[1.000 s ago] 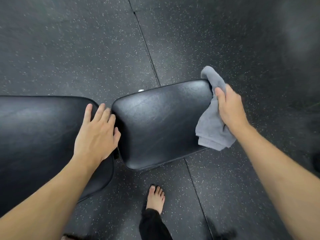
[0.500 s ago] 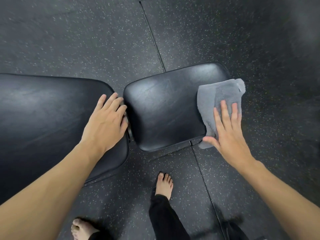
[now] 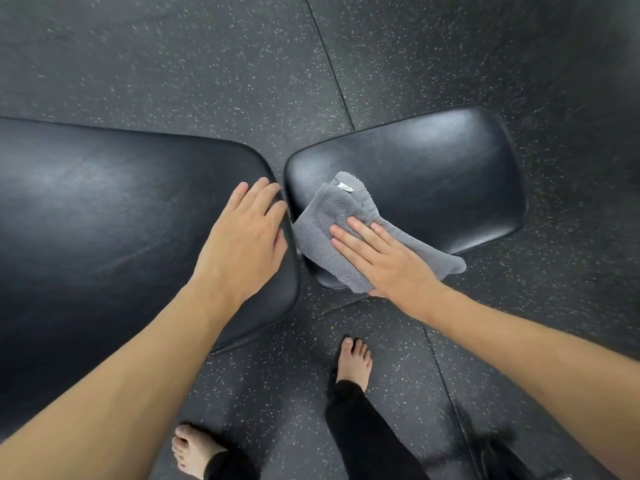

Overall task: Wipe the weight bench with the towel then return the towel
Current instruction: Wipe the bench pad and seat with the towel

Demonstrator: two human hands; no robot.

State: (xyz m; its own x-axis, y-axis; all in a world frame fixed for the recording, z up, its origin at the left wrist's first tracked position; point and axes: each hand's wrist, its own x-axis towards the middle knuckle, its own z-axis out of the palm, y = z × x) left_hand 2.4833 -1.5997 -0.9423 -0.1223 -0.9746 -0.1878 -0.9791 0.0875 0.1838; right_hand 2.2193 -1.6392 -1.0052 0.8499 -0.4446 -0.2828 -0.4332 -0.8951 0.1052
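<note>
The weight bench shows two black padded parts: a long back pad [image 3: 104,216] on the left and a smaller seat pad [image 3: 433,181] on the right. A grey towel [image 3: 325,230] lies on the seat pad's near left corner. My right hand [image 3: 384,261] presses flat on the towel, fingers spread and pointing left. Flat on the right end of the back pad rests my left hand [image 3: 242,237], fingers apart, holding nothing.
Dark speckled rubber floor tiles [image 3: 207,64] surround the bench. My two bare feet [image 3: 355,362] stand on the floor close to the bench's near side, below a narrow gap between the two pads.
My right hand has slid the towel from the seat pad's right edge across to its near left corner. The left hand stayed on the back pad.
</note>
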